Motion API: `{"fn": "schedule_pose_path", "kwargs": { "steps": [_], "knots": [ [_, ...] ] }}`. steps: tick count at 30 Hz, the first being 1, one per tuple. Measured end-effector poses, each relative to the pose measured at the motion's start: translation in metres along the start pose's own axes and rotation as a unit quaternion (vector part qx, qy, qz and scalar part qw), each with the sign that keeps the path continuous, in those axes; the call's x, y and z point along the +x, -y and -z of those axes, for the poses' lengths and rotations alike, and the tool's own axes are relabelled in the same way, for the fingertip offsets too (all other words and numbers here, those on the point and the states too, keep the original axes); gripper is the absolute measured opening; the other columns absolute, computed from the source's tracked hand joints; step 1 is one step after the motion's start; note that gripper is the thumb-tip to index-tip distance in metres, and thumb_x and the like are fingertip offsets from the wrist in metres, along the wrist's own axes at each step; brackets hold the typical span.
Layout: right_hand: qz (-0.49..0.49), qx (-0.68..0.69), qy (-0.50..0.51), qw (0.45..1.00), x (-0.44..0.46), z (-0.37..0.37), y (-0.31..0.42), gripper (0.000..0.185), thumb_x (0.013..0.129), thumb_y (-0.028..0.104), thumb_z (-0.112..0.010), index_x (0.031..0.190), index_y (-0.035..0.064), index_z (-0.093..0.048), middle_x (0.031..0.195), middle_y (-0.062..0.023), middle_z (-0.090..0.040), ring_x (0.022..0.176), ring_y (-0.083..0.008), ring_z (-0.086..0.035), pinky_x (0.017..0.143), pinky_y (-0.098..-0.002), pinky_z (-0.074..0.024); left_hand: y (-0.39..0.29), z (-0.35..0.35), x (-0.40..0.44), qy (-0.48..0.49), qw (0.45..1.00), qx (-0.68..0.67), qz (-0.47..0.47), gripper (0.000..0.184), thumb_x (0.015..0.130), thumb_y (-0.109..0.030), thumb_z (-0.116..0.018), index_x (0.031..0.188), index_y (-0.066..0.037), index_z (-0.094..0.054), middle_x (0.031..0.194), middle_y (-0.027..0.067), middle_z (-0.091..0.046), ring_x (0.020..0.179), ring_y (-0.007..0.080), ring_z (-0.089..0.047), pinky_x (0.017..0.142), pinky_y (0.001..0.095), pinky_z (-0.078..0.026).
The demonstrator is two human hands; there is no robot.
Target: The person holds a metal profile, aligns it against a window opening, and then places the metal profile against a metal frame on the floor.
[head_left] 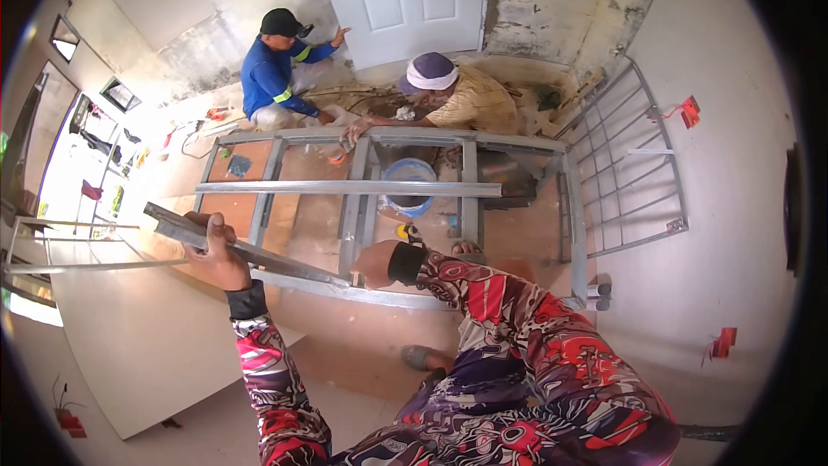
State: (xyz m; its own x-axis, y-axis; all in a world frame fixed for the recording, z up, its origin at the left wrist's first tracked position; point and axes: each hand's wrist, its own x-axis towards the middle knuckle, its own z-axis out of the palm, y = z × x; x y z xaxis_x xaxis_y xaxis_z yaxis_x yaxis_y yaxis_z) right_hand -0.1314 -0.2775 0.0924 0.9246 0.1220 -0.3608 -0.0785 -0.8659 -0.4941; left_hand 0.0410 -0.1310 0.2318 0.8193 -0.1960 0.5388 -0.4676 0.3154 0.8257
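My left hand (pixel 217 257) is wrapped around a grey metal stud (pixel 267 257), which slants down to the right over the near left part of a metal frame (pixel 388 297). The frame is built of several grey metal bars and lies raised above the floor. My right hand (pixel 376 264) is closed at the stud's lower right end, by the frame's near rail; its fingertips are partly hidden. Another loose metal bar (pixel 345 188) rests lengthwise across the frame. Through the gaps, a blue-rimmed bucket (pixel 410 171) and a yellow tape measure-like object (pixel 403 231) show.
Beyond the frame, a person in a blue shirt (pixel 269 78) crouches near a white door (pixel 405 4). A second person in a tan shirt (pixel 474 102) leans over the far rail, one hand on it. A metal grille (pixel 625 164) leans at right; a pale board (pixel 164 336) lies at left.
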Motion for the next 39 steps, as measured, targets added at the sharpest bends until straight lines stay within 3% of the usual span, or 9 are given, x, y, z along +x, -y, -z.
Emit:
{"fn": "schedule_pose_path", "kwargs": {
  "steps": [3,6,7,11,18,39],
  "knots": [
    [0.006,-0.015,-0.033,0.999,0.003,-0.008,-0.004,0.038,0.078,0.029,-0.073,0.109,0.0063,-0.070,0.106,-0.0165,-0.070,0.100,-0.0378,-0.067,0.082,-0.0483,-0.0536,0.003,0.002,0.001,0.008,1.000,-0.004,-0.006,0.026,0.084,-0.016,-0.074,0.089,-0.004,-0.051,0.071,0.0025,-0.050,0.056,0.0093,-0.045,0.052,0.0242,-0.038],
    [-0.012,-0.003,0.001,1.000,0.009,-0.009,-0.006,0.039,0.078,0.028,-0.074,0.112,0.0090,-0.069,0.107,-0.0159,-0.070,0.099,-0.0376,-0.068,0.080,-0.0493,-0.0541,-0.001,0.000,0.000,-0.006,1.000,0.003,-0.006,0.027,0.084,-0.017,-0.075,0.088,-0.004,-0.051,0.070,0.0029,-0.050,0.055,0.0094,-0.045,0.052,0.0239,-0.038],
    [-0.009,-0.001,0.024,1.000,0.000,0.002,0.000,0.047,0.080,0.029,-0.065,0.123,0.0088,-0.063,0.108,-0.0202,-0.068,0.102,-0.0400,-0.065,0.087,-0.0501,-0.0510,-0.002,-0.001,0.000,-0.005,1.000,0.000,-0.005,0.027,0.084,-0.016,-0.075,0.086,-0.005,-0.050,0.067,0.0021,-0.049,0.054,0.0094,-0.045,0.051,0.0237,-0.037],
    [-0.003,-0.016,0.009,1.000,-0.002,0.000,0.000,0.048,0.081,0.029,-0.065,0.125,0.0091,-0.063,0.109,-0.0198,-0.068,0.102,-0.0397,-0.065,0.087,-0.0494,-0.0512,-0.003,-0.004,0.001,0.005,1.000,-0.014,-0.021,0.028,0.085,-0.017,-0.074,0.082,-0.005,-0.049,0.060,-0.0004,-0.045,0.052,0.0091,-0.042,0.051,0.0236,-0.033],
    [-0.006,-0.004,0.012,1.000,-0.005,0.002,0.000,0.049,0.081,0.028,-0.065,0.126,0.0084,-0.062,0.110,-0.0197,-0.068,0.102,-0.0398,-0.065,0.087,-0.0493,-0.0512,-0.004,-0.003,0.000,0.008,1.000,-0.011,-0.003,0.021,0.087,-0.012,-0.068,0.082,-0.005,-0.049,0.065,0.0018,-0.043,0.057,0.0091,-0.040,0.054,0.0245,-0.035],
    [-0.012,-0.003,0.027,1.000,0.000,0.001,-0.001,0.050,0.082,0.029,-0.067,0.127,0.0077,-0.061,0.112,-0.0193,-0.068,0.105,-0.0390,-0.064,0.089,-0.0486,-0.0506,-0.003,-0.007,-0.001,0.003,1.000,-0.018,-0.011,0.021,0.086,-0.013,-0.069,0.085,-0.004,-0.050,0.066,0.0013,-0.044,0.057,0.0083,-0.040,0.053,0.0240,-0.033]
  ]
}}
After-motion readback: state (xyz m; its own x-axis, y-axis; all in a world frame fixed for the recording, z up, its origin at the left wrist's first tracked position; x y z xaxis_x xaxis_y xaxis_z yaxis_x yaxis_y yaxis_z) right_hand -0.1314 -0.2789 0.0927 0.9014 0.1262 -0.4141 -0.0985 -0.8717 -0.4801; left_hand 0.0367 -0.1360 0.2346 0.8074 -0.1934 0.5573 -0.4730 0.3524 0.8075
